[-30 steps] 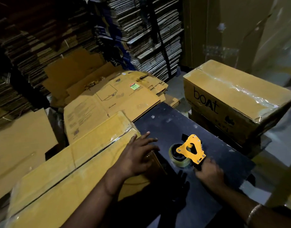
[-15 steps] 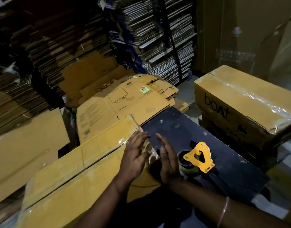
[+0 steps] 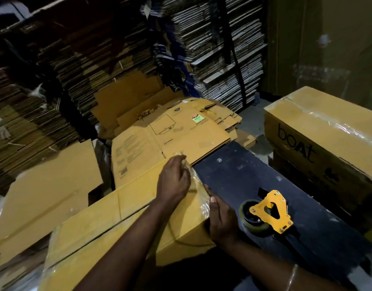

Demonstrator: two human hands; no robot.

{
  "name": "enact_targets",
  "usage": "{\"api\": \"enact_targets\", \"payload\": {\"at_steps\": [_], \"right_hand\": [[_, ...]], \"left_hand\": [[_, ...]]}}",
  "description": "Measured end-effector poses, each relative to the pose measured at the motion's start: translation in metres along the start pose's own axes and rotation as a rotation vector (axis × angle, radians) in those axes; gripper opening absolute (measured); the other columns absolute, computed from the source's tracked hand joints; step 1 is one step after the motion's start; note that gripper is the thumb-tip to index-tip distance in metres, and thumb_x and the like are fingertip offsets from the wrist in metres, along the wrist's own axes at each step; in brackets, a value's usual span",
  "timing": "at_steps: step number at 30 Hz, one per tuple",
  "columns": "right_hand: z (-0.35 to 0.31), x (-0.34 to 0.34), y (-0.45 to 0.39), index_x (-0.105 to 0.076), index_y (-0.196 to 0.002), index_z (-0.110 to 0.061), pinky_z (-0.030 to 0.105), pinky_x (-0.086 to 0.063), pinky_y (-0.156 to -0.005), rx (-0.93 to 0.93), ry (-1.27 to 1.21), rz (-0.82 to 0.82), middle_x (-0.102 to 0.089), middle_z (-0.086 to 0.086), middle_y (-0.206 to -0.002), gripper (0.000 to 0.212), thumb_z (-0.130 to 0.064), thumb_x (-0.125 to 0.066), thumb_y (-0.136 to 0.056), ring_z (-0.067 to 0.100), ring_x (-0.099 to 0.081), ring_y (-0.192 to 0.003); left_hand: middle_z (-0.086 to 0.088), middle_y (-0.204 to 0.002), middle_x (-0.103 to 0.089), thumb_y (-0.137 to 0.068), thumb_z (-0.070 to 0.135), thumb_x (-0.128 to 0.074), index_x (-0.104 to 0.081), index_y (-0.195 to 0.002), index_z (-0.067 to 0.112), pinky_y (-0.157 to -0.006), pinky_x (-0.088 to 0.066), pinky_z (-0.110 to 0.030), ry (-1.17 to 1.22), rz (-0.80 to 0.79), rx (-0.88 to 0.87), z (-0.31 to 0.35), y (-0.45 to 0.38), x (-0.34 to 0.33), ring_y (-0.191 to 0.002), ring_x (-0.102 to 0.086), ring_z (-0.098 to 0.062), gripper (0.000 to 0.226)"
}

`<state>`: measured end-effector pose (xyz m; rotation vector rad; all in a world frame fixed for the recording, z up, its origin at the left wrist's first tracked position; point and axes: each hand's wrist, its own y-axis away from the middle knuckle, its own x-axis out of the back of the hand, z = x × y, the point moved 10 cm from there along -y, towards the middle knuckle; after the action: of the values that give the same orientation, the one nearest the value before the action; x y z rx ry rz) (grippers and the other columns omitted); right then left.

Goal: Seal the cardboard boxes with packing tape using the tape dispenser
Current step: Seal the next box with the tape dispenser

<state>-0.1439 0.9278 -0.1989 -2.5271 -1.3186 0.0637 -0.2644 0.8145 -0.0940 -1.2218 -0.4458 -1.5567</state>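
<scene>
Lighting: dim, warm; upper left corner near black. Glare: tape on the right-hand box [image 3: 348, 131]. Edges: wide-angle bending, soft blur. Shadow: deep below the forearms.

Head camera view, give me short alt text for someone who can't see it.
A person's left hand and right hand press clear tape onto the end of a long cardboard box. A yellow tape dispenser lies beside it on a dark table, near a taped box printed "boAt".
</scene>
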Motion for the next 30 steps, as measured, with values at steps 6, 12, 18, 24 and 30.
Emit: {"api": "enact_targets", "payload": {"at_steps": [6,12,18,24,30], "right_hand": [[-0.013,0.01,-0.006,-0.072,-0.108,-0.015,0.034,-0.045,-0.049,0.099,0.209,-0.007,-0.07,0.005,-0.075,0.067,-0.056,-0.019,-0.104,0.026,-0.064,-0.064],[-0.02,0.011,-0.01,-0.067,-0.129,-0.021,0.026,-0.046,-0.05,0.167,0.223,-0.025,-0.073,0.001,-0.082,0.055,-0.045,-0.024,-0.105,0.017,-0.065,-0.062],[-0.024,0.009,-0.008,-0.065,-0.131,-0.025,0.018,-0.034,-0.056,0.178,0.251,-0.044,-0.075,0.001,-0.09,0.048,-0.041,-0.028,-0.104,0.016,-0.065,-0.066],[-0.023,0.01,-0.008,-0.063,-0.134,-0.029,0.019,-0.043,-0.059,0.14,0.266,-0.082,-0.075,-0.003,-0.11,0.058,-0.052,-0.019,-0.104,0.016,-0.07,-0.081],[-0.015,0.013,-0.014,-0.072,-0.116,-0.026,0.035,-0.053,-0.064,-0.13,0.212,-0.158,-0.075,-0.001,-0.095,0.048,-0.048,-0.042,-0.088,0.022,-0.07,-0.083]], "left_hand": [[-0.005,-0.132,-0.059,-0.098,0.027,-0.05,-0.064,-0.128,0.013,-0.097,-0.044,-0.03,-0.206,-0.216,0.061,-0.034,-0.069,-0.028,-0.12,-0.055,-0.024,0.036],[-0.007,-0.101,-0.066,-0.09,0.032,-0.056,-0.068,-0.1,0.015,-0.078,-0.049,-0.033,-0.243,-0.281,0.071,-0.036,-0.086,-0.034,-0.094,-0.059,-0.026,0.024],[0.001,-0.109,-0.065,-0.103,0.019,-0.039,-0.071,-0.104,0.019,-0.088,-0.037,-0.027,0.151,-0.296,0.297,-0.07,-0.084,-0.034,-0.107,-0.055,-0.019,0.033],[0.001,-0.106,-0.069,-0.096,0.024,-0.047,-0.075,-0.088,0.023,-0.084,-0.038,-0.03,0.087,-0.282,0.326,-0.072,-0.093,-0.035,-0.106,-0.056,-0.021,0.029],[-0.006,-0.131,-0.059,-0.097,0.042,-0.032,-0.063,-0.12,0.026,-0.103,-0.035,-0.051,-0.176,-0.283,0.394,-0.078,-0.083,-0.044,-0.117,-0.052,-0.029,0.042]]}}
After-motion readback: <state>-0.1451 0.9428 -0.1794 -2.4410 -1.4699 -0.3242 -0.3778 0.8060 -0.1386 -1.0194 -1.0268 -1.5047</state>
